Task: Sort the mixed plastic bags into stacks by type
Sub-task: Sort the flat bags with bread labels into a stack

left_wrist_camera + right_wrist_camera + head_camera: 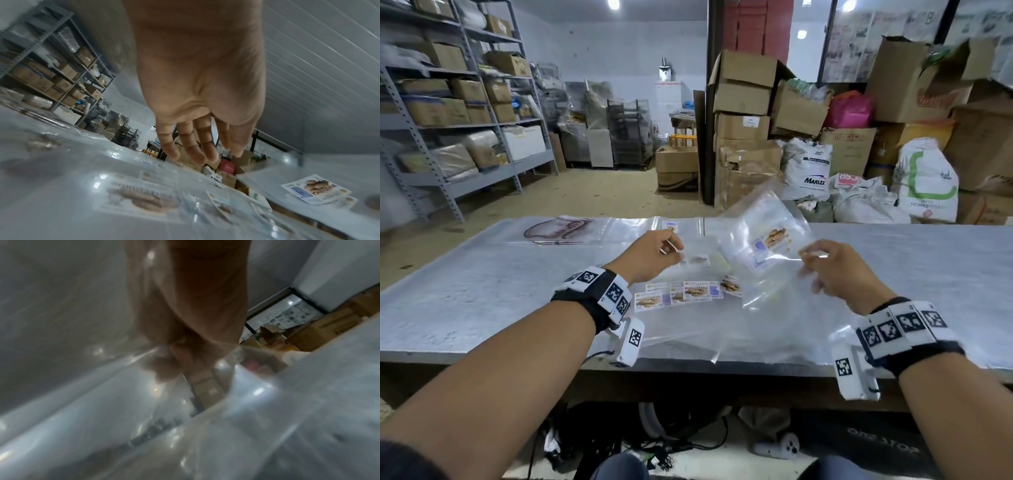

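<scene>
The right wrist view is mostly smeared plastic glare, so the right hand (185,331) shows there only as a blurred shape with curled fingers (164,368); in the head view the right hand (839,270), right of centre, pinches the edge of a clear labelled bag (763,240) raised above the worktop (482,291), its biscuit label upside down and unreadable. The left wrist view is sharper: the left hand (201,91) hangs palm down, fingers (191,142) straight and slightly spread, holding nothing, above blurred bags. The same label at that view's lower right reads "BISKUT LENGA". In the head view's centre, a loose spread of clear bags (688,293) with the same labels lies flat, overlapping; edges are hard to separate. Behind, a white sack (806,171) reads "MARLEX".
</scene>
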